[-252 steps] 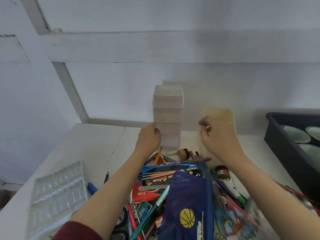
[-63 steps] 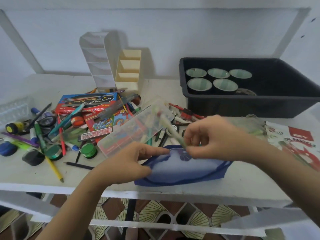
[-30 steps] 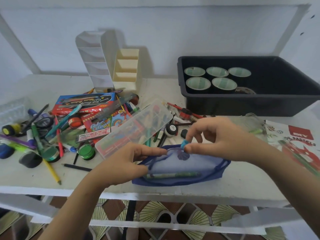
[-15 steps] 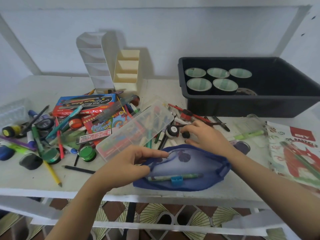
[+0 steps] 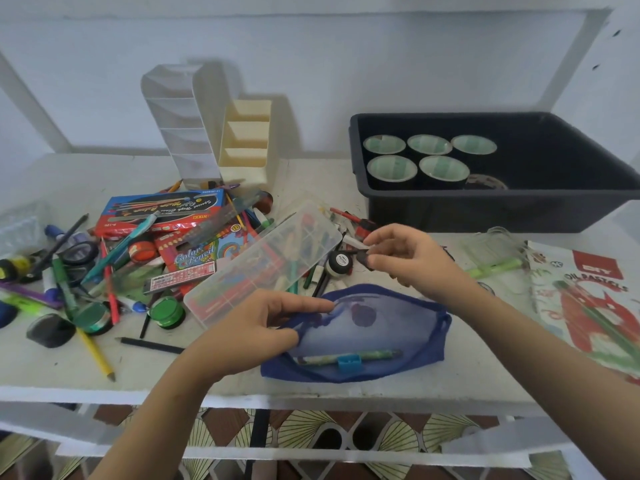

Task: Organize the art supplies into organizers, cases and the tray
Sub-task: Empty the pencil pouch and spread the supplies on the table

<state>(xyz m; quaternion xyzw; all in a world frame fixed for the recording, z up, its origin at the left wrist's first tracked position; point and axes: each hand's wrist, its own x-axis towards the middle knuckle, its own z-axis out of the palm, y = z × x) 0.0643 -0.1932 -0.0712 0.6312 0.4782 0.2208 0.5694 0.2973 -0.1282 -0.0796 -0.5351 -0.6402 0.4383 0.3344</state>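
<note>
The left hand (image 5: pixel 256 327) pinches the near-left rim of one blue pouch (image 5: pixel 388 327) between thumb and curled fingers, holding its mouth open on the table (image 5: pixel 207 379). Inside the pouch, just right of that thumb, lie two things: one green pencil (image 5: pixel 374 355) and one blue sharpener (image 5: pixel 349 363) touching it.

The right hand (image 5: pixel 412 261) hovers above the pouch's far edge, its thumb and forefinger closed on one small black object (image 5: pixel 363 259); what it is, I cannot tell.

One clear plastic case (image 5: pixel 263 261) lies tilted just beyond the left fingertips. Beyond the right fingers stands one black tray (image 5: pixel 485 209) holding five green-lined cups (image 5: pixel 429 145). Two tiered organizers stand far back, left of both hands: one white organizer (image 5: pixel 180 126) and one cream organizer (image 5: pixel 247 143), side by side. One oil pastels box (image 5: pixel 588 299) lies right of the right wrist.
</note>
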